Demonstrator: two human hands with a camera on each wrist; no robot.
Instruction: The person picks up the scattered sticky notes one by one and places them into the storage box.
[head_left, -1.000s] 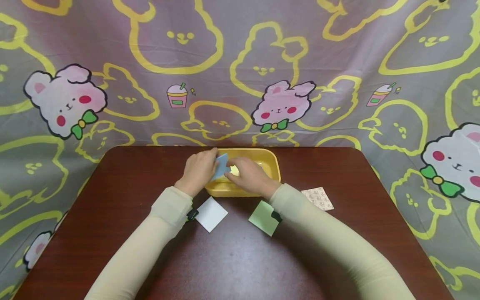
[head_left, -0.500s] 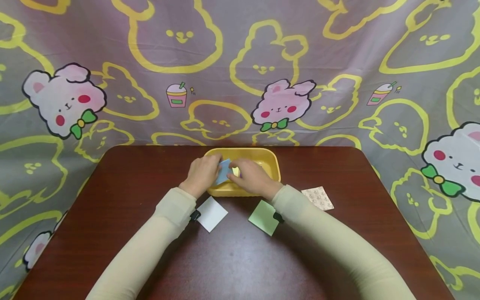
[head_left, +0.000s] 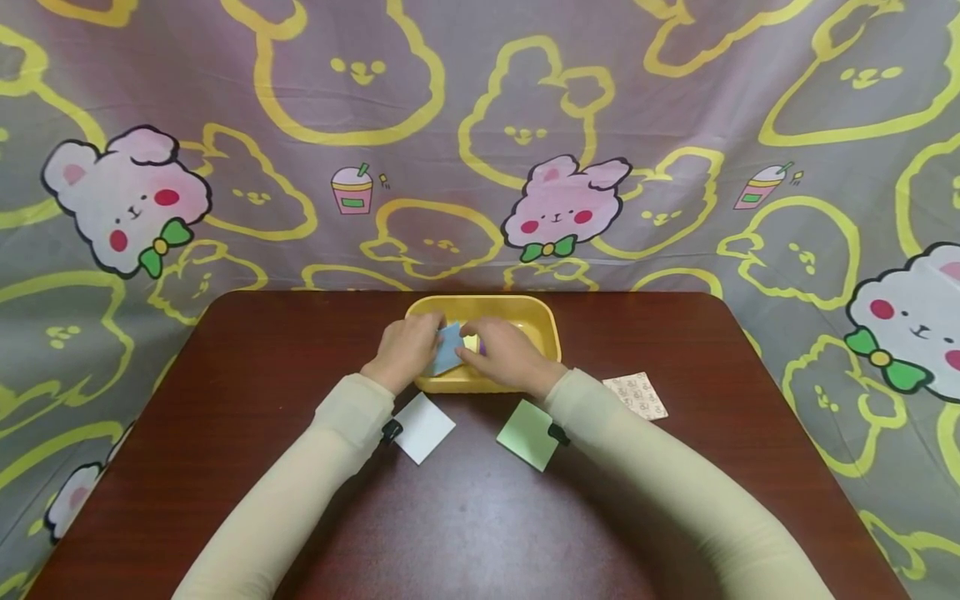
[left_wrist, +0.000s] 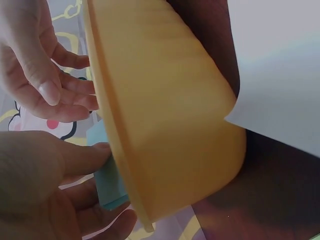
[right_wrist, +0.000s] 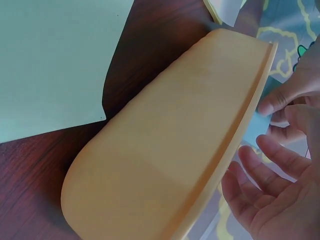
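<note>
My left hand (head_left: 407, 354) pinches a blue pad of square paper (head_left: 447, 348) between thumb and fingers, at the left part of a yellow plastic tub (head_left: 542, 312). In the left wrist view the blue pad (left_wrist: 109, 185) is partly hidden behind the tub's rim. My right hand (head_left: 504, 354) hovers over the tub's middle with its fingers loosely bent, holding nothing. In the right wrist view its fingertips (right_wrist: 248, 156) are apart from the pad. Something pale yellow (head_left: 471, 342) and a bit of purple (head_left: 482, 344) show beside the right hand; their kind is unclear.
A white square pad (head_left: 423, 428) and a green square pad (head_left: 527, 436) lie on the brown table (head_left: 480, 517) in front of the tub. To the right is a beige patterned square (head_left: 636, 396), partly under the right sleeve. A cartoon-print curtain (head_left: 420, 150) hangs behind.
My left hand has moved slightly right and down, lowering the blue pad into the tub. The right hand has shifted slightly, and the purple bit now shows beside it.
</note>
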